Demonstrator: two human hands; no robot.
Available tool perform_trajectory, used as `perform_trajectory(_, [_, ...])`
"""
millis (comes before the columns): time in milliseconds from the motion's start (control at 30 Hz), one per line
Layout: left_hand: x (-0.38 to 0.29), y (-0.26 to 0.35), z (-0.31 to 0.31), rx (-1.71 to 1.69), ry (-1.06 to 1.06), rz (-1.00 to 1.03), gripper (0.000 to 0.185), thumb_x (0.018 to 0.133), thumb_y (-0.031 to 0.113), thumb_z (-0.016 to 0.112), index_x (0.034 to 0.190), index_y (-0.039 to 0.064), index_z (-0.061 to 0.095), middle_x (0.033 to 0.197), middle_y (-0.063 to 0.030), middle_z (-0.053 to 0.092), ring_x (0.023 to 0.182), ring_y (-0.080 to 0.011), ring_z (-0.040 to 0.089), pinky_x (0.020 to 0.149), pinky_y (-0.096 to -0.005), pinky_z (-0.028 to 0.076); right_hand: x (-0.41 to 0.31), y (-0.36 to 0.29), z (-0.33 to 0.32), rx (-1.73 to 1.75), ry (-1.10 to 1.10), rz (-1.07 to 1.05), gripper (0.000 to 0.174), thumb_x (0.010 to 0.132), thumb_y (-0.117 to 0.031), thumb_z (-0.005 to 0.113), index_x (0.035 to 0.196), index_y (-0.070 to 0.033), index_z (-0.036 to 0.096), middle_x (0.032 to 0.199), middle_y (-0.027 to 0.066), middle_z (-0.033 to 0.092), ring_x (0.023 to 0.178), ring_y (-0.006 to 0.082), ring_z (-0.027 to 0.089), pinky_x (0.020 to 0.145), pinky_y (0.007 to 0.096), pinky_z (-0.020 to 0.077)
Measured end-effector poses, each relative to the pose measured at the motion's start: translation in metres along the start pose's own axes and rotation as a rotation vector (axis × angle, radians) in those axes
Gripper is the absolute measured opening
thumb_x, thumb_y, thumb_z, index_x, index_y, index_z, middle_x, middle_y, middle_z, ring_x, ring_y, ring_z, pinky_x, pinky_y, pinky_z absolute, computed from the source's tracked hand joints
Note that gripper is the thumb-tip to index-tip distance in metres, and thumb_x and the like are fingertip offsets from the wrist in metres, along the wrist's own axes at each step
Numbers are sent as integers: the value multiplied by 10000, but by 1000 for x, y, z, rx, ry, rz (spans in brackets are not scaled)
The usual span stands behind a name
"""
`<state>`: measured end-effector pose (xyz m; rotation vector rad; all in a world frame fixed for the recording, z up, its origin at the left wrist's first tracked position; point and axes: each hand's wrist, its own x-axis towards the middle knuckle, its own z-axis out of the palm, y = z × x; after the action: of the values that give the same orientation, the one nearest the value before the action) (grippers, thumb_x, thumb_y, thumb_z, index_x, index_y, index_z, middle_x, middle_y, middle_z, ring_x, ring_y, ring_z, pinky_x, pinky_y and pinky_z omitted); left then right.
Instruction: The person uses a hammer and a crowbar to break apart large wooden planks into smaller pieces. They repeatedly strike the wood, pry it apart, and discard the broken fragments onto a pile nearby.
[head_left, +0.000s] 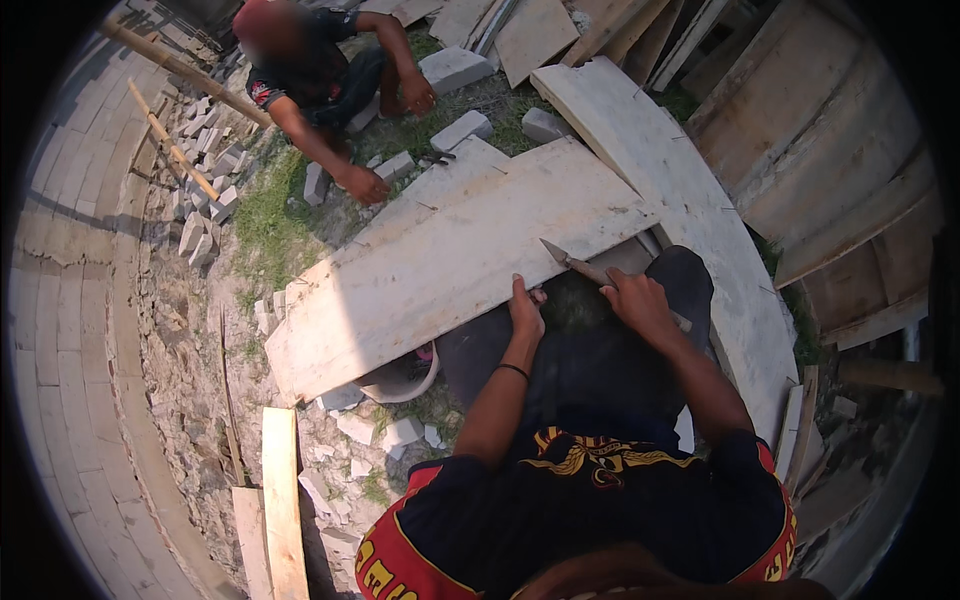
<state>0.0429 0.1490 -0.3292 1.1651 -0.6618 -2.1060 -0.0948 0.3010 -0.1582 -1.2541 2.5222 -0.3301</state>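
Note:
A wide, pale board (450, 247) lies slantwise before me, with nails sticking up along its far side. My left hand (526, 309) grips its near edge, thumb on top and the other fingers at or under the edge. In my right hand (637, 304) is a hand tool (581, 266) with a pointed metal head and a wooden handle; its exact kind is unclear. The tip rests on or just above the board near that edge. A second long board (675, 172) with nails runs along my right side. Part of a bucket (405, 388) shows beneath the first board.
Across the board a person (322, 82) crouches, one hand (364, 184) near its far edge. A dark metal tool (439, 158) lies there. Grey blocks (461, 131) and rubble (206, 165) lie about. Stacked panels (817, 135) stand right; loose planks (280, 487) lie lower left.

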Motion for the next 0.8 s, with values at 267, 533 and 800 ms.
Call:
perform_trajectory(267, [-3,7,8,30,10,-81,511,950,541,500,910,33,539,634,-32,496,680,-185,544,706,-330,433,4,22,-84,30,503,-8,372,875,-307,661,1173,-88,627,814,176,678,759,357,671,670,449,530])
perform_trajectory(533, [-5,11,15,51,-4,-50,407,972,458,520,1037,56,522,712,-50,547,793,-213,592,764,-361,457,8,47,-89,51,630,-231,306,884,-329,642,1101,-113,635,827,131,686,728,313,676,611,406,529])
perform_trajectory(800, [-3,7,10,79,-36,-41,405,981,473,484,1038,72,503,709,-55,536,777,-210,562,750,-346,433,16,93,-85,-179,259,247,350,926,-361,574,1120,-79,647,909,209,687,785,369,670,701,462,523])
